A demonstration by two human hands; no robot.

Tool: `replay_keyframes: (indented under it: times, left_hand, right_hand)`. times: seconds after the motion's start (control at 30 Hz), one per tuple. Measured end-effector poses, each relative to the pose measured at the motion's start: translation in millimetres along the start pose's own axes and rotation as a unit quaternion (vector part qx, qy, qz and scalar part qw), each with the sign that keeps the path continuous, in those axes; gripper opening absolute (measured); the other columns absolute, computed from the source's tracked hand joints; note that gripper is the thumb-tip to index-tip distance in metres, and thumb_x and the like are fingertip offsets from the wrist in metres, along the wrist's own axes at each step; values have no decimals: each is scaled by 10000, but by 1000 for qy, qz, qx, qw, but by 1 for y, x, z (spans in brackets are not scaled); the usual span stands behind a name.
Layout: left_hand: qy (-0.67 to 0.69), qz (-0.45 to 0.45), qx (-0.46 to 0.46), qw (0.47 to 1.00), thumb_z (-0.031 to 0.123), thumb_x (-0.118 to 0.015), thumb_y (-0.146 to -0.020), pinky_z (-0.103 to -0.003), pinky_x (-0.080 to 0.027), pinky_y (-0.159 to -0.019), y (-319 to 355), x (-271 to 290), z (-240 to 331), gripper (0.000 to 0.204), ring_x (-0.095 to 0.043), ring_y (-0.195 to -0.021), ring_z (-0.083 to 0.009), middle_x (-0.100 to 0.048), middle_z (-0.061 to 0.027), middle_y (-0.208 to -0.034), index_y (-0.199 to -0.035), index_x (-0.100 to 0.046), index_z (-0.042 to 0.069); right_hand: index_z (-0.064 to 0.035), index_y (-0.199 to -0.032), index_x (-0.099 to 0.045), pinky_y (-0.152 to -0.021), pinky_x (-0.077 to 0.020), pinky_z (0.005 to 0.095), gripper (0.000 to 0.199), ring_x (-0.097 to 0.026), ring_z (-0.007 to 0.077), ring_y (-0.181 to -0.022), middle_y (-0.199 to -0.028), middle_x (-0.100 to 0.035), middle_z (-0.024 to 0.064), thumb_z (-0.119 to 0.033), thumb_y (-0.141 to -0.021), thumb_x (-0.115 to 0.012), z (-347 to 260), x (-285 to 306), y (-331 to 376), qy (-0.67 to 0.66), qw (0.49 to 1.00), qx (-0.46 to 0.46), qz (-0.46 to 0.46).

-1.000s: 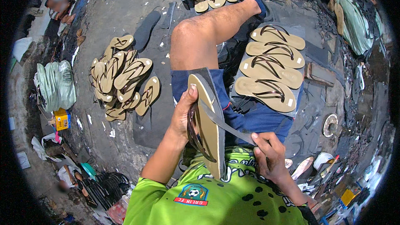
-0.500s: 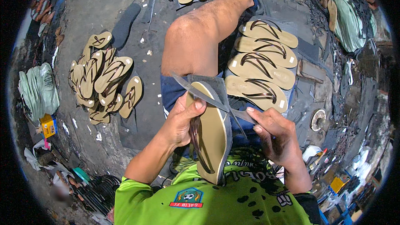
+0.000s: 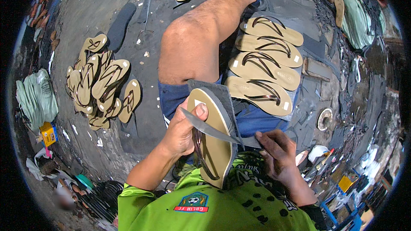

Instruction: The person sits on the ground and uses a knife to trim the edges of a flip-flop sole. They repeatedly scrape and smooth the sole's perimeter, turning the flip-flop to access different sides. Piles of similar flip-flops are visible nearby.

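The left hand is closed around a tan flip-flop sandal, fingers wrapped over its left edge with the thumb lying on the footbed near the toe end. The sandal stands on edge over the person's lap, its toe pointing away from the body and its heel toward the green shirt. Its dark straps hang just below the left thumb.

The right hand is clamped on the handle end of a long knife. The blade runs leftward from this grip, crosses the sandal's footbed and ends in a point just under the left thumb. A strip of dark grey sole material stands proud along the sandal's right edge, just above the blade.

Beyond the grips lies the person's bare knee in blue shorts. To the right of the knee, a row of four finished tan sandals lies side by side. Well to the left of the left hand, a loose heap of tan sandals rests on the grey floor.
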State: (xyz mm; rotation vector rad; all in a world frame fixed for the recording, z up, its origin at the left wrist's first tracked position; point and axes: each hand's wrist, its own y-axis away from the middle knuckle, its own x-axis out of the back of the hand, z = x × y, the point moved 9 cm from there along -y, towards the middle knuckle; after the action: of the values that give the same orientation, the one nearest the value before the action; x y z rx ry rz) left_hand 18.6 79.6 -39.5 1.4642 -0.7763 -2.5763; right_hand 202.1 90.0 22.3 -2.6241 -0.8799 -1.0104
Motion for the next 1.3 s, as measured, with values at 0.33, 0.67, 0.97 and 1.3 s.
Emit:
replay_keyframes:
  times: [0.33,0.67,0.97,1.3]
  left_hand:
    - [-46,8,14,999,146,-591,-915,-306,-528,-815,-3,3,-2,259,-622,-924,-146,-610,-53,-1010,-1139,-513,41]
    - [-115,-10,85,990,199,-631,-894,-289,-492,-847,-6,-6,-5,378,-607,-949,-134,-624,-62,-1060,-1204,-515,18]
    - [-166,-14,88,982,199,-668,-866,-276,-492,-799,-4,4,-15,379,-605,-892,-123,-639,-53,-1023,-1169,-540,11]
    - [-215,-49,62,974,142,-671,-861,-253,-473,-746,-4,-12,-16,225,-579,-826,-92,-630,-10,-898,-1034,-596,19]
  right_hand:
    - [-212,-1270,-567,-594,-486,360,609,-589,253,-661,-802,-578,63,-52,-701,-714,-4,-1,-49,-35,999,-17,-23]
    - [-214,-1261,-573,-582,-478,359,599,-586,259,-652,-766,-564,54,-9,-706,-673,-6,6,-83,-45,992,-25,-115]
    - [-210,-1264,-582,-591,-463,379,566,-580,292,-673,-762,-565,83,-63,-726,-679,-17,9,-117,-46,966,20,-253]
    - [-170,-1249,-595,-592,-478,393,538,-577,313,-654,-751,-561,101,-56,-726,-643,-10,27,-101,-91,964,9,-249]
